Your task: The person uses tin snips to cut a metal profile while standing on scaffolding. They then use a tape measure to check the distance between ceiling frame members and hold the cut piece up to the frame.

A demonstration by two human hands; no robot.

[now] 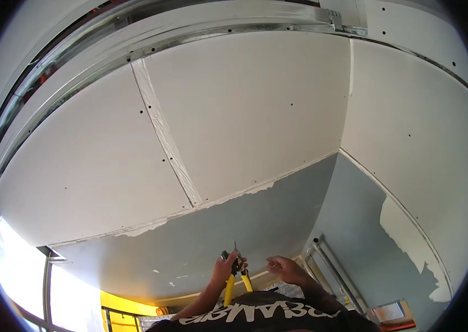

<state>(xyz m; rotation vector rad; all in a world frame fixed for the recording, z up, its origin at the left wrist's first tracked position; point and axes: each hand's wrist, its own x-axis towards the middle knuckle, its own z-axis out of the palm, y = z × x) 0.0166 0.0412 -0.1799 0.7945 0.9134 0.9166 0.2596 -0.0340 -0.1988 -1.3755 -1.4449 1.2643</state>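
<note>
Low in view: snips (238,276), yellow-handled, blades up, sit near the bottom edge, in front of the grey wall.
Left hand (226,268): its grip is clamped round the snips just under the head, handles hanging below the fist.
Right hand (284,268): near the snips but apart from them; fingers loosely curled with thumb and fingertips close together. Whether something small sits between them cannot be told.
Clothing: a dark garment with white lettering (261,314) fills the bottom edge between the forearms.
Wall: grey-blue painted surface (217,243) behind the hands, with ragged white filler along its top edge and a white patch (411,243) on the right-hand wall.
Ceiling: pale plasterboard panels (245,110) dotted with dark screw heads; a taped joint (165,133) runs diagonally across them.
Framing: shiny metal track (134,39) curves along the far edge of the ceiling.
Ladder: metal rails (333,271) lean in the corner, right of the hands.
Window: bright glazing (18,265) at lower left, with yellow framework (123,310) beside it.
</note>
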